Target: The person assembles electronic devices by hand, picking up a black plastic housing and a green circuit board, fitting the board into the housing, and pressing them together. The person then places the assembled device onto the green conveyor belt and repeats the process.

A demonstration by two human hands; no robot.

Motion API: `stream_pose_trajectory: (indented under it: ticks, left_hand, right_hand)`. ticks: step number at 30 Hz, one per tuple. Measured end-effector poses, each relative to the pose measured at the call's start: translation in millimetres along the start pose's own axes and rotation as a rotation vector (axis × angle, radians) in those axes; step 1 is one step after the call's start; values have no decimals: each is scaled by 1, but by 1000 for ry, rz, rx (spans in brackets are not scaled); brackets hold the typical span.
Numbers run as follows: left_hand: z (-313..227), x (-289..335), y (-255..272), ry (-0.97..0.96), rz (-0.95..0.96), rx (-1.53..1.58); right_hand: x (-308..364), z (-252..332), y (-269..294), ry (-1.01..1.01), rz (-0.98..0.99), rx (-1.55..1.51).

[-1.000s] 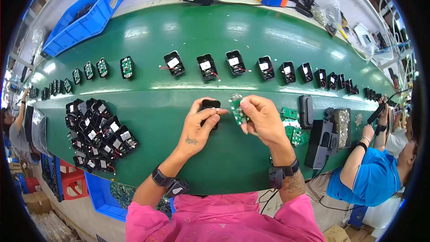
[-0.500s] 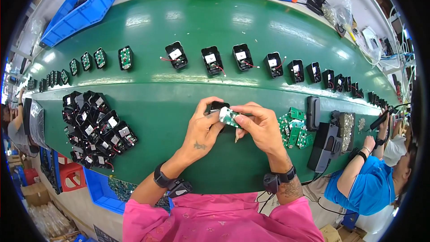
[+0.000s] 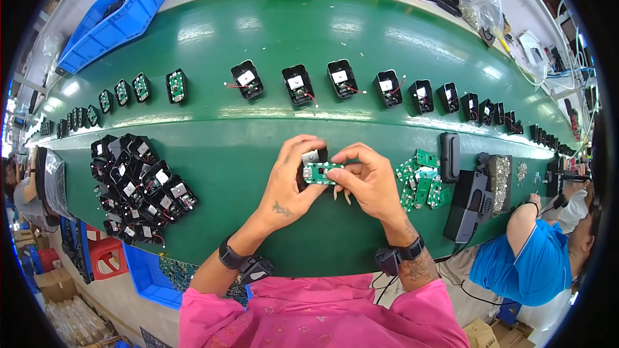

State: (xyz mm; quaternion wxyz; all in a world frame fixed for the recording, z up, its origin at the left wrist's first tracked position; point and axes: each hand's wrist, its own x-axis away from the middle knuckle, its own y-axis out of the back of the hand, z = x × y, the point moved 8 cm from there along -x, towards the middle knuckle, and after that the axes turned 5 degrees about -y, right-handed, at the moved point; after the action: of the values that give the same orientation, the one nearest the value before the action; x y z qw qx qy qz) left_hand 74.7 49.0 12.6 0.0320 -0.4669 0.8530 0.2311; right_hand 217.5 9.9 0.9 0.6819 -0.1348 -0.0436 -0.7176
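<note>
My left hand (image 3: 284, 180) is wrapped round a small black plastic case (image 3: 324, 154), largely hidden by the fingers, with a whitish part showing in it. Just in front of that case, my right hand (image 3: 369, 185) pinches a green circuit board (image 3: 317, 173) between thumb and fingers. The board lies roughly level, its component side up and a metal connector at the left end. My left thumb is close under the board; whether it touches cannot be made out. Right of my right hand is a heap of similar green boards (image 3: 422, 180).
Black cases with white blocks and red wires are piled (image 3: 138, 187) at left. A row of cases (image 3: 300, 84) crosses the green table (image 3: 258, 32). At right stand a grey device (image 3: 467, 206) and a tray of small metal parts (image 3: 500, 183). A co-worker (image 3: 516, 258) sits beyond.
The circuit board has turned from a tilt to nearly level and shifted slightly left, its component side now showing. My right fingers have moved along with it. The co-worker's arm at right has moved.
</note>
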Motion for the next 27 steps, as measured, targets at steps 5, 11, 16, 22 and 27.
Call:
stream_pose_trajectory:
  ticks: [5,11,16,22,27]
  left_hand:
    - [11,5,-9,202,-46,675]
    - [13,5,-13,264,12,699]
    - [8,7,-16,283,5,683]
    - [4,5,-14,248,-12,661]
    - [9,12,-14,457,-44,661]
  right_hand:
    - [-1,5,-1,135,-11,107]
    - [7,28,-4,381,-114,501]
    - [10,32,-6,429,-94,557]
    - [7,23,-3,386,-83,457]
    - [12,25,-7,410,-152,455]
